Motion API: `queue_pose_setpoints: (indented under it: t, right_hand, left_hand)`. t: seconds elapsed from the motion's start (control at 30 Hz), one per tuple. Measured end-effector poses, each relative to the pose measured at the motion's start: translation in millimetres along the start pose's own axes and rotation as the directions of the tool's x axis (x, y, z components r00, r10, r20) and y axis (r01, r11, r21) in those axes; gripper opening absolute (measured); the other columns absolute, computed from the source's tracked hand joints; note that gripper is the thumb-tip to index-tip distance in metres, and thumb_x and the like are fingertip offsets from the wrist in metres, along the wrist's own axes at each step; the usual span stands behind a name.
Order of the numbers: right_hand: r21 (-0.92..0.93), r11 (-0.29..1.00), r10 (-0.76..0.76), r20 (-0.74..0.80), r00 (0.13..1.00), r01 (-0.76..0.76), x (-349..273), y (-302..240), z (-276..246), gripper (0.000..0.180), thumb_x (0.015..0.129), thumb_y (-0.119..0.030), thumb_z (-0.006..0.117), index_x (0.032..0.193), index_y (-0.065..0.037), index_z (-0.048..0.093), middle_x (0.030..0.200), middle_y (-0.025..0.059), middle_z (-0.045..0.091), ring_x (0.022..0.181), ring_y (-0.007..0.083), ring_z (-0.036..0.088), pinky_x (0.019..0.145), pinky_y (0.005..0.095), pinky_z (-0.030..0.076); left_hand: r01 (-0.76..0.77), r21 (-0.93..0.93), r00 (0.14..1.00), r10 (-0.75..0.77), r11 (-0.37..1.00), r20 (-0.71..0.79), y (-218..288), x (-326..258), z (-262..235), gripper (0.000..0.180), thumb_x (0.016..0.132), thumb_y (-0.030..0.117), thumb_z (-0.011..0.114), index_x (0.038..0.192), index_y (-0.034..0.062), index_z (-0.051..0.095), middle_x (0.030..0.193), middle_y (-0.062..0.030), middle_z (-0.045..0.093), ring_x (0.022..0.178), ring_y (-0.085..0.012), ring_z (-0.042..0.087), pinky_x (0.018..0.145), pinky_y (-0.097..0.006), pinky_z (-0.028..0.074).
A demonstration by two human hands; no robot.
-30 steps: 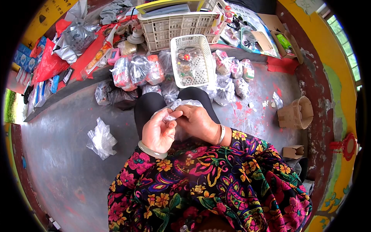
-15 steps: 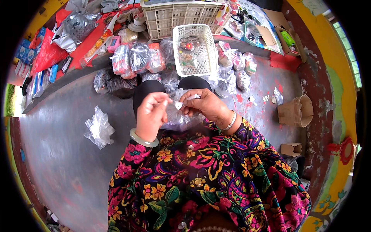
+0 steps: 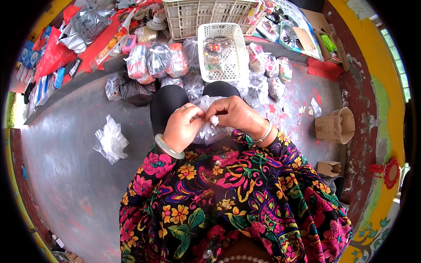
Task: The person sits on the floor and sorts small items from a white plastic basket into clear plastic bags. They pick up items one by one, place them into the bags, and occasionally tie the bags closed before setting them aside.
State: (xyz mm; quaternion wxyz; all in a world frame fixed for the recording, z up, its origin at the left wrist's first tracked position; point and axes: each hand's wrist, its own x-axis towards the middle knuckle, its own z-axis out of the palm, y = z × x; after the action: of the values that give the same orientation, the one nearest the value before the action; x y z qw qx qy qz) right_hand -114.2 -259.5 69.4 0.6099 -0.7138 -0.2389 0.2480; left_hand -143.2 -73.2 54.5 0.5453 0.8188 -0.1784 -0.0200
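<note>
A clear plastic bag (image 3: 213,135) rests in my lap between my knees, its contents hard to make out. My left hand (image 3: 183,123) pinches the gathered neck of the bag, its fingertips meeting those of the other hand. My right hand (image 3: 237,115) is closed on the bag's twisted top, and a small white bunch of plastic sticks out below its fingers. Just beyond my knees stands a white perforated basket (image 3: 242,51) with small items inside, among them one red piece.
Several tied plastic bags (image 3: 158,61) are piled around the basket. A large cream crate (image 3: 188,22) stands behind. On the left floor lies a crumpled clear bag (image 3: 112,139). A brown cardboard bin (image 3: 330,127) and a small open carton (image 3: 329,168) stand at the right.
My left hand has moved right and closed in against my right hand at the bag's neck. The white end of plastic now hangs below my right fingers.
</note>
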Motion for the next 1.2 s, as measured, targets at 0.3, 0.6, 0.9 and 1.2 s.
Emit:
queue_pose_setpoints:
  t: [0.3,0.6,0.9,1.2]
  right_hand:
    - [-0.314,0.949,-0.119,-0.261,0.958,0.032,3.0,-8.9,20.8,0.016,0.063,-0.003,0.058,0.079,-0.003,0.053,0.064,0.0106,0.056,0.058,0.0225,0.055,0.054,0.0308,0.044]
    - [-0.762,0.602,-0.474,-0.101,0.875,0.238,1.3,-4.8,22.5,0.017,0.064,-0.005,0.059,0.077,-0.005,0.05,0.073,0.0101,0.053,0.062,0.0284,0.055,0.052,0.0362,0.045]
    - [-0.718,0.596,-0.64,-0.153,0.753,0.361,-0.5,17.5,20.8,0.021,0.061,0.004,0.057,0.079,-0.005,0.054,0.077,0.0085,0.054,0.066,0.0259,0.056,0.054,0.0316,0.048]
    - [-0.702,0.604,-0.645,-0.154,0.748,0.377,0.3,20.3,19.3,0.022,0.055,0.006,0.054,0.075,-0.005,0.056,0.074,0.0073,0.054,0.065,0.0256,0.056,0.054,0.0321,0.047]
  left_hand:
    - [0.138,-0.229,0.988,-0.15,0.964,-0.036,2.1,-1.7,7.4,0.005,0.07,-0.002,0.054,0.076,-0.0023,0.054,0.068,-0.011,0.057,0.057,-0.0197,0.056,0.054,-0.028,0.044]
    - [0.125,-0.095,0.991,-0.119,0.988,0.058,9.3,1.2,-4.6,0.008,0.076,-0.004,0.05,0.081,-0.0012,0.056,0.064,-0.0024,0.055,0.055,-0.0037,0.048,0.048,-0.02,0.038]
    - [0.285,-0.158,0.947,-0.252,0.945,0.197,11.0,12.0,-12.7,0.008,0.076,0.001,0.052,0.081,-0.0023,0.058,0.07,-0.0088,0.058,0.06,-0.0144,0.056,0.055,-0.025,0.043]
    - [-0.067,0.05,0.997,0.065,0.996,0.041,-1.4,11.9,-1.0,0.007,0.074,-0.003,0.051,0.08,-0.0011,0.054,0.068,-0.0098,0.056,0.056,-0.018,0.054,0.051,-0.027,0.042]
